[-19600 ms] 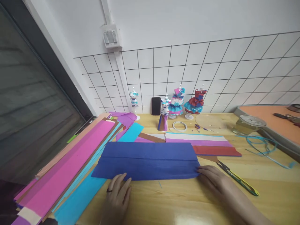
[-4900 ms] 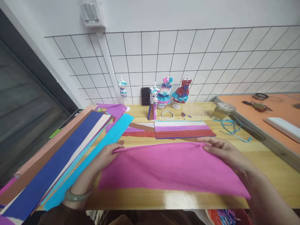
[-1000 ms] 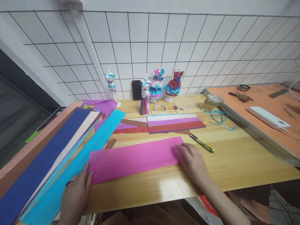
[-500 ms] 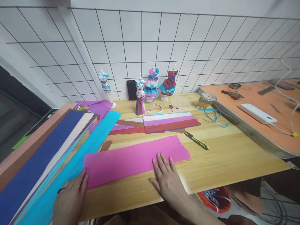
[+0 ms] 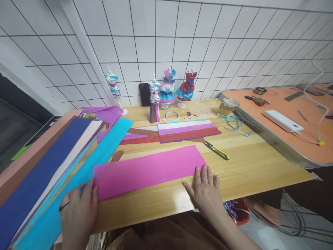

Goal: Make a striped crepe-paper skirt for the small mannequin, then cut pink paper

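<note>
A bright pink sheet of crepe paper (image 5: 148, 172) lies flat across the front of the wooden table. My left hand (image 5: 78, 208) grips its left edge with bent fingers, a dark ring on one of them. On the sheet's right end rests my right hand (image 5: 206, 189), laid flat with the fingers stretched and the thumb out to the side. Behind the sheet is a stack of white, purple and red strips (image 5: 188, 131). Yellow-handled thread snips (image 5: 216, 150) lie just beyond the sheet's right end.
Long strips in blue (image 5: 52, 159), turquoise (image 5: 104, 152) and other colours fill the left side. Several small dress forms (image 5: 166, 86) stand by the tiled wall, near a phone (image 5: 145, 94). At right are a clear jar (image 5: 227, 107), blue ribbon (image 5: 235, 123) and an orange table (image 5: 281, 104).
My right hand has slid right along the pink crepe paper to its right end. My left hand stays at the left edge. The whole view has shifted slightly.
</note>
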`<move>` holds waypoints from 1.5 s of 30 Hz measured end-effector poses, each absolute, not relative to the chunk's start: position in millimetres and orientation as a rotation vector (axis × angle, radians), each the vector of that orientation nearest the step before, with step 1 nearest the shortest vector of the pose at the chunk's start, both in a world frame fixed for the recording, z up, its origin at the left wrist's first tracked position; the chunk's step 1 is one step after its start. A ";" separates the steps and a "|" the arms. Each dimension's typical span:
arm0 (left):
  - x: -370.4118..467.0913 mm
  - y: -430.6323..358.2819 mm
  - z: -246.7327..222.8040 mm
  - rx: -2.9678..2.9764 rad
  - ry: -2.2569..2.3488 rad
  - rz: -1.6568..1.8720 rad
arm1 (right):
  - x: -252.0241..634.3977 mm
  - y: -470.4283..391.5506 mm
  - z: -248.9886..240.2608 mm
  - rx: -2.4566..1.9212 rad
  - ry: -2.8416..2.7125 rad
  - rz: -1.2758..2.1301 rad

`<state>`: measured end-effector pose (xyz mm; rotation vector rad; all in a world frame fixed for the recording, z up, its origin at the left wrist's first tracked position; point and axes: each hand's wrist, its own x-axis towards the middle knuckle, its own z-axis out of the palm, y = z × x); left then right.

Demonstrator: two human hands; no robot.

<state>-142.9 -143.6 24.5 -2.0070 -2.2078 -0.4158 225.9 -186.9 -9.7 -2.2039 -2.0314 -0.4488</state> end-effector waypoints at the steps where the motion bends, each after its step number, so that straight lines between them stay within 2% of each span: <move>1: -133.1 -143.7 22.4 -2.050 -2.093 -0.403 | 225.6 -187.1 -9.4 -2.212 -2.023 -0.422; 7: -50.0 -152.6 3.3 -2.681 -1.411 -0.437 | 227.7 -188.9 -8.2 -2.201 -2.011 -0.357; 11: -14.1 -157.7 12.2 -2.901 -1.278 -0.316 | 215.2 -182.4 -1.9 -1.913 -2.140 -0.382; 15: -4.7 -158.9 22.6 -2.982 -1.301 -0.266 | 188.8 -172.2 2.9 -1.561 -2.376 -0.261; 19: -10.6 -159.8 22.8 -2.982 -1.292 -0.272 | 176.1 -167.0 -3.0 -1.419 -2.479 -0.182; 34: -133.1 -158.5 3.6 -2.512 -1.643 -0.164 | 201.8 -176.6 -25.0 -1.604 -2.369 -0.248; 45: -65.7 -161.8 19.7 -2.849 -1.284 -0.171 | 173.5 -176.2 -3.9 -1.456 -2.557 -0.189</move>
